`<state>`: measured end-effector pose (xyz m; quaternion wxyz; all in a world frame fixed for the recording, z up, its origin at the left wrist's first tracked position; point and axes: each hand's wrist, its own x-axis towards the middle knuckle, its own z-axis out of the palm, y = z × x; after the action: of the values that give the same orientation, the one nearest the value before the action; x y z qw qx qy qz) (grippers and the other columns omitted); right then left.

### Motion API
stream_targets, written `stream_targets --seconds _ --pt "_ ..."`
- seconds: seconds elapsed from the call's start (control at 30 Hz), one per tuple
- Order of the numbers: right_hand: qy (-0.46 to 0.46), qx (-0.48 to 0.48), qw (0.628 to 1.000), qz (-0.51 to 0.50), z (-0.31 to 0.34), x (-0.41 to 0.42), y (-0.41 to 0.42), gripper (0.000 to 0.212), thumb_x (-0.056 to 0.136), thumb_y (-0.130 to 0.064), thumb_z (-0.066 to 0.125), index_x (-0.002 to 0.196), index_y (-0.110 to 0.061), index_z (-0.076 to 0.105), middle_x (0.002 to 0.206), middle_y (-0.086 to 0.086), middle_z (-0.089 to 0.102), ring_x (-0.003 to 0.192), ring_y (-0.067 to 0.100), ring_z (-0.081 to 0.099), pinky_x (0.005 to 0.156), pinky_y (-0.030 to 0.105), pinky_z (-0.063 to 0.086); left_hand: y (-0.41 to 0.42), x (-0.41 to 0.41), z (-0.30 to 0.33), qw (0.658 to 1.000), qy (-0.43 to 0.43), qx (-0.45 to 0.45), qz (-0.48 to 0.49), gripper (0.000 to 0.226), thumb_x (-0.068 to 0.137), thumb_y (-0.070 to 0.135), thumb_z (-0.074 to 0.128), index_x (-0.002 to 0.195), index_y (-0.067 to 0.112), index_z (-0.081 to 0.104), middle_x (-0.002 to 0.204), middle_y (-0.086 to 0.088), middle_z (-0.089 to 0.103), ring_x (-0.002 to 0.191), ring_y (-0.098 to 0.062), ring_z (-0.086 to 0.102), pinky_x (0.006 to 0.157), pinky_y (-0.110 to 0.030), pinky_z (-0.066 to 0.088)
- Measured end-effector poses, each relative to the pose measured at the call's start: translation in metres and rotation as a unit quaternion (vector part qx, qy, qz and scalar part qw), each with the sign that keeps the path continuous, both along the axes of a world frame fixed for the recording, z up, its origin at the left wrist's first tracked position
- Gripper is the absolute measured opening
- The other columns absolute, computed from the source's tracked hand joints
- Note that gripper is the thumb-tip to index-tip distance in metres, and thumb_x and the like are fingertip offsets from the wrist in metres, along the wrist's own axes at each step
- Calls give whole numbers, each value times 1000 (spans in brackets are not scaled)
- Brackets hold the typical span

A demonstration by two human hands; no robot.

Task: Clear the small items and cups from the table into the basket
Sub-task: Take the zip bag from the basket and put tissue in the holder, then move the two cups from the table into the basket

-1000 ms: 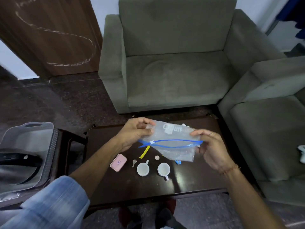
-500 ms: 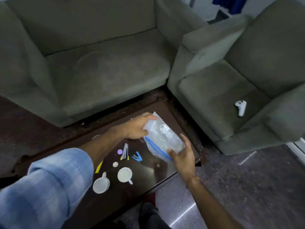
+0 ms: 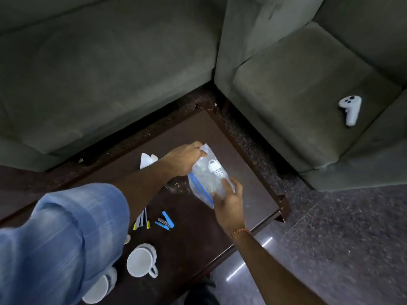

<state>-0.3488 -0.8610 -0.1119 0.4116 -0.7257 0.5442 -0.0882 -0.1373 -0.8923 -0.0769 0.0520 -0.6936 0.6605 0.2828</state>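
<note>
Both hands hold a clear plastic bag [image 3: 208, 175] with a blue zip strip, just above the dark brown table [image 3: 246, 179]. The left hand [image 3: 185, 158] pinches the top corner of the bag, with its fingers shut tight on the plastic. The right hand [image 3: 229, 200] grips the lower end of the bag, with its fingers wrapped over the clear side and closed on it. The bag hangs tilted between the two hands. White letters show on the bag, but they are too blurry to read.

Just below the right hand, on the table, lies a small blue stapler [image 3: 165, 221]. Next to it, closer to the left arm, lie some thin sticks with yellow tips [image 3: 142, 220], partly hidden under the arm. Farther down from the hands stands a white cup [image 3: 141, 259] with its handle pointing toward the table edge. A second white cup [image 3: 100, 287] stands beside it, half hidden under the blue sleeve [image 3: 61, 238]. Behind the left hand, on the far side of the table, lies a white piece of paper [image 3: 146, 160].

The basket is not in sight.

Past the bag stand two grey-green sofas [image 3: 110, 73]. A white game controller [image 3: 350, 108] lies on the seat of the one well off to the right of the hands.
</note>
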Motion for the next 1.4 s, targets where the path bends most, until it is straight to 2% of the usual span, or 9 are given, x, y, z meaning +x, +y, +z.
stream_targets --seconds 0.13,0.27,0.4,0.5,0.6,0.83,1.0,1.17,1.4 --pt "26 21 999 18 -43 7 5 52 92 -24 62 139 -8 44 149 8 25 117 26 56 101 24 44 -3 3 -39 999 -35 18 -8 63 88 -3 57 143 23 44 149 1 32 115 -28 57 95 -40 51" --pt "178 -81 979 60 -62 12 8 59 91 -46 57 140 -16 44 150 5 34 121 29 46 95 43 44 0 1 -60 997 -63 31 -14 56 92 12 59 144 26 43 153 -1 27 118 -30 51 98 -42 49" --pt "252 -142 952 100 -62 11 11 61 90 -49 58 140 -16 50 150 5 43 124 39 47 97 55 41 6 -3 -66 993 -120 -11 -15 53 90 9 61 139 26 49 146 -4 32 116 -28 46 92 -40 52" --pt "296 -114 937 147 -65 4 15 66 98 -53 40 152 -17 29 161 7 23 144 44 23 109 70 22 7 -5 -63 985 -164 -49 -31 46 89 11 62 131 26 55 147 -7 27 118 -29 41 90 -38 48" --pt "307 -84 934 164 -72 0 20 68 100 -54 20 156 -19 2 165 5 -1 150 40 -2 113 71 9 8 -9 -59 979 -187 -67 -40 35 92 12 56 126 22 58 143 -8 29 118 -31 40 88 -38 45" --pt "221 -82 965 115 -45 5 23 60 102 -42 30 155 -19 14 164 13 3 149 42 3 118 63 10 24 -23 -30 983 -171 -67 -17 36 93 6 49 127 15 55 138 -10 41 117 -33 44 88 -40 46" --pt "143 -104 981 74 -9 6 46 59 98 -31 44 152 -15 27 162 18 15 147 43 14 116 62 19 86 -18 19 992 -1 -127 -3 55 85 4 54 138 16 51 127 -11 54 111 -30 53 100 -32 37" --pt "50 -119 984 119 28 24 91 61 90 -25 55 145 -3 40 155 26 29 141 46 29 112 60 30 200 -5 51 968 111 -174 144 32 89 3 59 120 6 66 108 -17 65 103 -34 60 92 -35 41" --pt "-8 -95 966 240 42 71 151 65 86 -18 64 145 -4 40 153 23 32 143 38 31 113 52 34 342 6 32 925 80 -131 348 38 91 18 63 128 14 61 119 -10 60 107 -30 56 92 -41 48"
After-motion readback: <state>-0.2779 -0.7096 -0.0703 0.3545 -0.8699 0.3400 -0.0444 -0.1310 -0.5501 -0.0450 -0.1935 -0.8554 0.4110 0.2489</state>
